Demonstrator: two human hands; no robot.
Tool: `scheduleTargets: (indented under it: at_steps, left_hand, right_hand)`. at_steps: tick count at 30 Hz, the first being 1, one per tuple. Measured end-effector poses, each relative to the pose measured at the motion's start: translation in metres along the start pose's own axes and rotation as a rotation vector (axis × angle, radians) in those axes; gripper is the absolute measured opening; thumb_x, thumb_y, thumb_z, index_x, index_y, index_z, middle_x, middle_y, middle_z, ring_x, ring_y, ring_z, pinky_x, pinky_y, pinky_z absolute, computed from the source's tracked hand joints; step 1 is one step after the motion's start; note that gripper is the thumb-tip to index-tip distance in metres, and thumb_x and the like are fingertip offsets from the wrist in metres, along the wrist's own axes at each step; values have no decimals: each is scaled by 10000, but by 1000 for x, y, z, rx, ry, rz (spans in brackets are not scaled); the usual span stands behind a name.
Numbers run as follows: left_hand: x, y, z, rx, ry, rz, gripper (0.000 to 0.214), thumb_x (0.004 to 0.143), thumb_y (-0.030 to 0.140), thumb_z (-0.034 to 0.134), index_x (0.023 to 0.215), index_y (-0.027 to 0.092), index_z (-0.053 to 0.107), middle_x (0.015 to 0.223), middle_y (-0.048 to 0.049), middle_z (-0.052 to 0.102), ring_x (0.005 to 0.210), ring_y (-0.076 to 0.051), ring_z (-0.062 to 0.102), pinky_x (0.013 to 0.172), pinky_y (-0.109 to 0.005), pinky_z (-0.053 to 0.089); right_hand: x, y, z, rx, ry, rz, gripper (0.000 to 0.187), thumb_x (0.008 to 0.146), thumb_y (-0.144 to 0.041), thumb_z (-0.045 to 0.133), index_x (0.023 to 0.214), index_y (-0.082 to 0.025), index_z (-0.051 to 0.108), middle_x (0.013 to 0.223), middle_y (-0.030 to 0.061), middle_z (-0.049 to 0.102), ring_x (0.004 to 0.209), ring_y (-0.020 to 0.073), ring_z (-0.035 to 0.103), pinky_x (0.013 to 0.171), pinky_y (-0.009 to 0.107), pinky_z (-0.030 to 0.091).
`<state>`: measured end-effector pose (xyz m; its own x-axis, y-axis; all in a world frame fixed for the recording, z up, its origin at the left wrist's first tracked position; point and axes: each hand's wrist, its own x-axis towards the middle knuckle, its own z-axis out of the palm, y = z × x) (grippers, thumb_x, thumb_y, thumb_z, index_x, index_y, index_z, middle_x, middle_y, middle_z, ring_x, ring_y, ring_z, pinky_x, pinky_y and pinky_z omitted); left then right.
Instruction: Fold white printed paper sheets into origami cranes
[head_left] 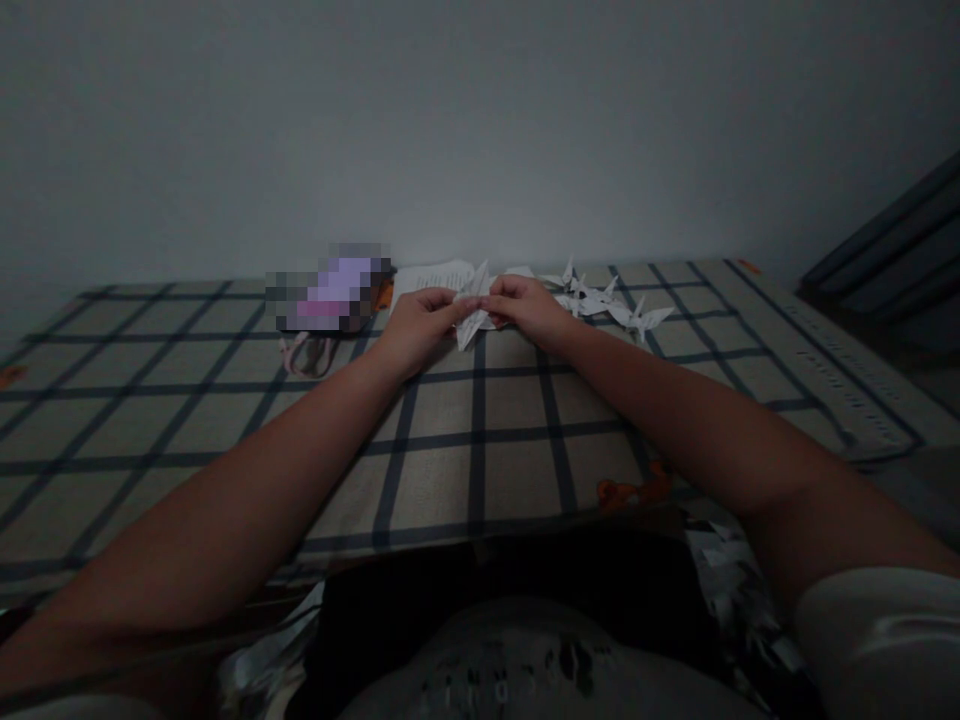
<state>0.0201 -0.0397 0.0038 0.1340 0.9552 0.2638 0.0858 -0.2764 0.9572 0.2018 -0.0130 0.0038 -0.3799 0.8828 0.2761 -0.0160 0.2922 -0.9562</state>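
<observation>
Between my two hands is a folded white paper crane [471, 328], held just above the far part of the table. My left hand [420, 322] pinches it from the left, thumb pointing toward the middle. From the right, my right hand [529, 305] pinches the same crane, its fingertips meeting the left thumb near the centre. The fingers cover the middle of the paper. Several finished paper cranes [641, 318] lie just right of my right hand. Behind my left hand rests a printed white sheet [431, 278].
A phone [337, 285] with a lit, blurred screen lies left of my hands, with a pinkish strap loop [309, 355] beside it. The checked tablecloth [442, 470] covers the table, which meets a grey wall [480, 130]. Crumpled papers [727, 580] sit below the front edge.
</observation>
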Motion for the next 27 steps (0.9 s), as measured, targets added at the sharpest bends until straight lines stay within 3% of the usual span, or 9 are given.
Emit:
scheduleTargets:
  at_steps: [4, 11, 17, 21, 24, 27]
  left_hand:
    - [1, -1, -1, -12, 4, -32, 371, 644, 489, 821, 728, 148, 698, 632, -16, 626, 525, -105, 509, 503, -241, 365]
    - [2, 0, -2, -62, 49, -20, 426, 632, 514, 815, 787, 142, 675, 756, -43, 687, 642, -139, 610, 631, -265, 504]
    - [3, -1, 2, -136, 35, -15, 411, 655, 466, 813, 853, 141, 656, 799, -34, 683, 697, -131, 628, 683, -264, 531]
    - [6, -2, 1, -94, 169, 43, 469, 615, 360, 844, 982, 182, 615, 881, -11, 657, 712, -109, 602, 631, -219, 507]
    - [8, -1, -2, 8, 238, 131, 408, 631, 329, 830, 941, 191, 604, 827, 6, 623, 669, -94, 562, 619, -209, 496]
    - [6, 0, -2, 60, 154, 149, 308, 691, 365, 786, 871, 176, 623, 788, -8, 621, 690, -115, 579, 648, -236, 517]
  right_hand:
    - [0, -2, 1, -5, 22, 35, 231, 804, -255, 716, 694, -162, 535, 573, -52, 530, 533, 61, 498, 522, 183, 400]
    - [2, 1, -2, 3, -8, 5, 329, 837, -479, 669, 768, -170, 582, 664, -30, 563, 567, 71, 511, 545, 200, 424]
    - [-1, -1, 0, -135, 17, -75, 219, 808, -350, 698, 781, -160, 591, 650, -43, 554, 587, 76, 498, 566, 212, 389]
    - [2, 2, -2, -228, 119, -134, 229, 826, -338, 656, 724, -184, 520, 617, -49, 519, 573, 89, 471, 559, 229, 354]
    - [2, 1, -3, -324, 191, -205, 234, 827, -342, 643, 718, -191, 503, 654, -38, 518, 621, 100, 467, 602, 240, 364]
    - [-1, -2, -1, -423, 199, -286, 213, 818, -326, 641, 724, -188, 510, 705, -22, 534, 675, 109, 472, 657, 248, 385]
